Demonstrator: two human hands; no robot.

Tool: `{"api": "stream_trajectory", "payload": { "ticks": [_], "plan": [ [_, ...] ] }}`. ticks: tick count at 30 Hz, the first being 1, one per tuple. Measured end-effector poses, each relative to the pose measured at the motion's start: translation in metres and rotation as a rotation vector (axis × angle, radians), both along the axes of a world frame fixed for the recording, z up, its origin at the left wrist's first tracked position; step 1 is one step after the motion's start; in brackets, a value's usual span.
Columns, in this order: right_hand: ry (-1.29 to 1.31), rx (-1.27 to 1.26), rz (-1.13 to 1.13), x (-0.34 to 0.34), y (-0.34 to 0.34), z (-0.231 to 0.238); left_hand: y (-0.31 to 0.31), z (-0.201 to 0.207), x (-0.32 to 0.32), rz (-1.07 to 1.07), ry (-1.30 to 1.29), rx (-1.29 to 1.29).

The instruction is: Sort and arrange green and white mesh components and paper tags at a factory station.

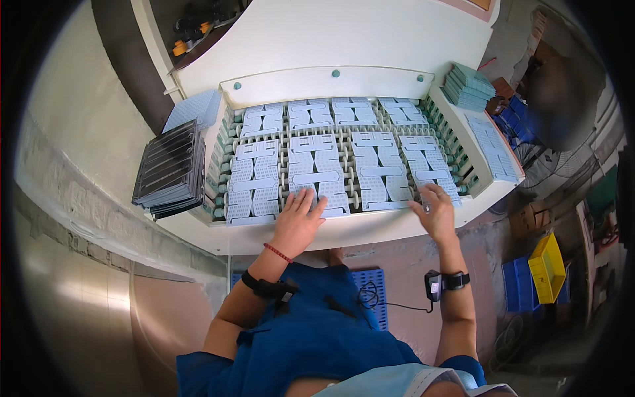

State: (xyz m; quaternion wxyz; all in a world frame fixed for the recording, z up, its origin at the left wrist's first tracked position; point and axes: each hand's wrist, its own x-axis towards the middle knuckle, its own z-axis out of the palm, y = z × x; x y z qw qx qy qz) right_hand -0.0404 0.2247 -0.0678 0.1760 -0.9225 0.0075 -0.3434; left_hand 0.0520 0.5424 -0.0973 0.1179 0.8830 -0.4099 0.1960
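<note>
Light blue-white panels with rows of small cut-outs lie in two rows on a roller conveyor. My left hand is open, its fingers spread over the near end of the second panel from the left in the front row. At the front row's right end, my right hand is at the near edge of the rightmost panel. Its thumb and fingers are apart, with the fingertips at the panel's surface. Between my hands lies another front-row panel, and the leftmost one is left of my left hand.
Dark ribbed trays are stacked on the machine's left ledge, beside a light blue sheet. Greenish panels are piled at the back right, and another panel lies on the right ledge. Yellow and blue crates stand at right.
</note>
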Motion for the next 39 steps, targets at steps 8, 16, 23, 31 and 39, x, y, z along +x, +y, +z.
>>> {"api": "stream_trajectory", "payload": {
  "ticks": [8,16,23,31,39],
  "plan": [
    [0.201,-0.191,0.293,0.053,0.019,-0.019,0.014,0.011,-0.015,-0.033,0.055,-0.053],
    [0.227,-0.077,0.193,0.016,-0.01,0.003,0.041,0.015,-0.035,-0.053,0.101,-0.12],
    [0.282,-0.093,-0.062,0.007,-0.057,-0.017,0.033,0.013,-0.041,-0.139,0.14,-0.173],
    [0.185,0.005,-0.092,0.023,-0.07,0.022,0.037,0.008,-0.051,-0.142,0.171,-0.188],
    [0.564,-0.001,-0.753,0.003,-0.228,0.074,0.04,0.008,-0.052,-0.158,0.159,-0.235]
  ]
}}
